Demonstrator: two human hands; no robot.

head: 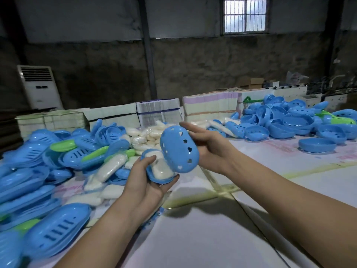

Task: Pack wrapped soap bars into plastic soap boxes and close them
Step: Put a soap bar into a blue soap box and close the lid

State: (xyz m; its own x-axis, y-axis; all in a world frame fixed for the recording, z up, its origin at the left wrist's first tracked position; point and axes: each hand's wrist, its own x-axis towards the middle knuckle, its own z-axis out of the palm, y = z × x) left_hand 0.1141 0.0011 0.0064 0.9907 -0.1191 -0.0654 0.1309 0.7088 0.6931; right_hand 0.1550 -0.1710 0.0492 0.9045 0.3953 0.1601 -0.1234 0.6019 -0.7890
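Note:
My left hand (146,178) grips a blue soap box base (152,176) from below, with a white wrapped soap bar (163,170) lying in it and my thumb on the bar. My right hand (208,149) holds a blue box half with heart-shaped holes (178,149), tilted on edge just above and to the right of the filled base. The two blue parts are close together above the table, and the holed half hides part of the bar.
A heap of blue and green slotted box halves (38,171) fills the left side. Loose wrapped soap bars (143,138) lie behind my hands. More holed blue halves (301,120) are piled at the right. Stacked cartons (210,107) line the back of the white table (212,238).

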